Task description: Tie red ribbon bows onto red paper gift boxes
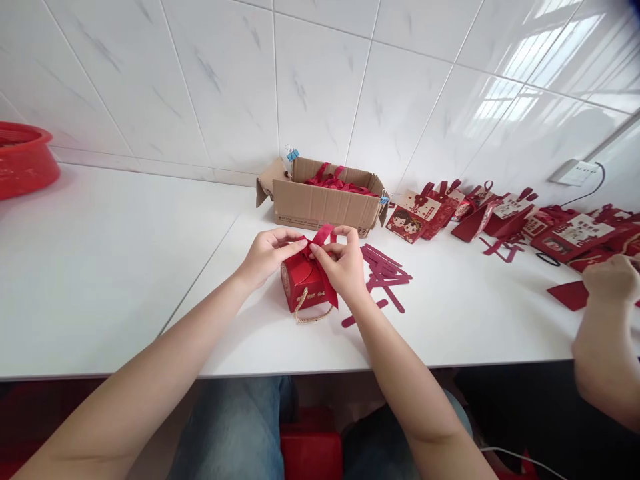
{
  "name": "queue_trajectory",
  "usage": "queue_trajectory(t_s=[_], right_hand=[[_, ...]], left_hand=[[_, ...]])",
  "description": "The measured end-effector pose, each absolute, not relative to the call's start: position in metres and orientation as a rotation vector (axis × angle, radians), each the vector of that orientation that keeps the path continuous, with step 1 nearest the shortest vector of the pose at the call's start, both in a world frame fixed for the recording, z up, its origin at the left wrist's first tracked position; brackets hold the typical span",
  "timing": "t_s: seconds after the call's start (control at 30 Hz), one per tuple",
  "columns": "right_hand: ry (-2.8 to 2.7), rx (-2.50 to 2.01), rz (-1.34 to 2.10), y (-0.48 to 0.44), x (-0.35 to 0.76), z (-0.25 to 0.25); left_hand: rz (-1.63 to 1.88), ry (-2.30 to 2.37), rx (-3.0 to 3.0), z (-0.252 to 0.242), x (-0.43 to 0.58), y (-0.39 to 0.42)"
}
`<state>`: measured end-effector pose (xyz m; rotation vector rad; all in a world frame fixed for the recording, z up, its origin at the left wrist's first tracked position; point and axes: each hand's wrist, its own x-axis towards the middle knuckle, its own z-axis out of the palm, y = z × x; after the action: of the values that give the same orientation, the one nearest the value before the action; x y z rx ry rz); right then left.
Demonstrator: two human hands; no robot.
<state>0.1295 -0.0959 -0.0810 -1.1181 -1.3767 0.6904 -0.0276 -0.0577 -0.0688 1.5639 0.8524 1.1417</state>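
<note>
A small red gift box (301, 272) with gold print and a twisted cord handle (301, 308) sits on the white table between my hands. Red ribbon (324, 233) loops above its top, and one tail hangs down the box's right side. My left hand (273, 252) pinches the ribbon at the top left of the box, thumb and fingers closed. From the right, my right hand (345, 259) pinches the ribbon near the knot, with a loop rising by its fingers. The knot itself is partly covered by my fingertips.
Behind the box stands an open cardboard carton (320, 203) holding red ribbons. Dark red strips (385, 267) lie to the right. Several decorated red boxes (414, 217) line the wall. A co-worker's hand (613, 280) is at far right, a red basket (25, 160) at far left.
</note>
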Motion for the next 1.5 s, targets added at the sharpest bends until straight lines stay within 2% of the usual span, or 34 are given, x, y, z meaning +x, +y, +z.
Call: queue_trajectory(t_s=[0.17, 0.53, 1.2, 1.5], right_hand=[[-1.394, -1.107, 0.681, -0.097, 0.129, -0.081], [-1.467, -1.118, 0.65, -0.097, 0.13, -0.082], [-1.62, -1.209, 0.499, -0.096, 0.139, -0.076], [-1.472, -1.117, 0.935, -0.096, 0.141, -0.077]], left_hand=[[1.126, 0.904, 1.744, -0.067, -0.027, -0.063], [1.098, 0.773, 1.767, -0.067, -0.033, -0.06], [1.098, 0.823, 1.71, -0.069, -0.032, -0.06], [1.101, 0.735, 1.704, -0.073, -0.028, -0.059]])
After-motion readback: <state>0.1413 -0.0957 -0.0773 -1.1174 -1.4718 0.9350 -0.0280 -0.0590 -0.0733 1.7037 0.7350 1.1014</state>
